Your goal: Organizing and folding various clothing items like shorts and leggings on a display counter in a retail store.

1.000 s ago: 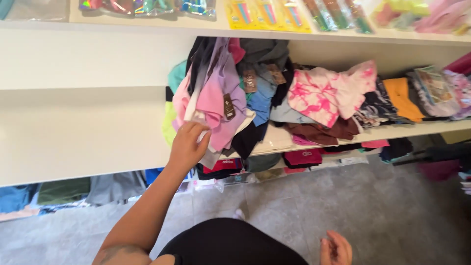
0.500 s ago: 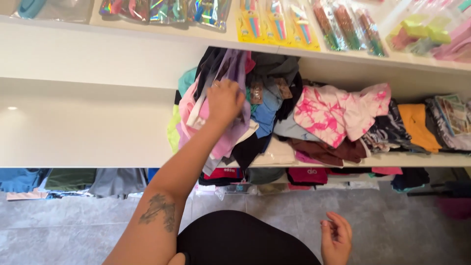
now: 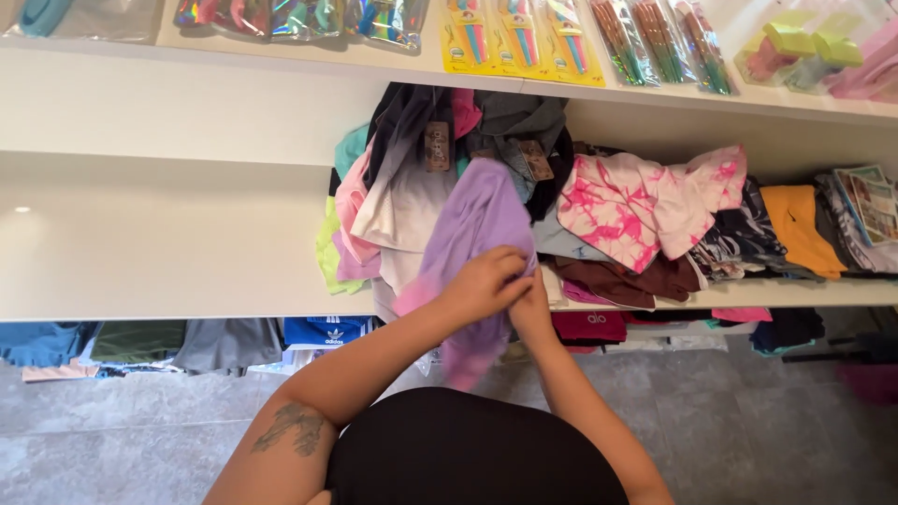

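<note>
Both my hands grip a lilac and pink garment (image 3: 477, 224) that hangs off the front of a white shelf (image 3: 168, 252). My left hand (image 3: 482, 285) clutches its lower part, and my right hand (image 3: 531, 313) holds it just beside, partly hidden behind the left. The garment comes out of a tall heap of folded clothes (image 3: 412, 187) in pink, white, grey and blue, with brown tags hanging on it.
A pink and white tie-dye top (image 3: 636, 201), dark brown clothes (image 3: 627, 276) and an orange garment (image 3: 795, 224) lie to the right on the same shelf. Packaged goods (image 3: 524, 37) line the shelf above. More folded clothes (image 3: 140, 341) fill the shelf below, over a grey tiled floor (image 3: 748, 421).
My left hand has come down from the top of the heap, pulling the lilac garment out and forward. My right hand has risen from beside my lap to grip the same garment.
</note>
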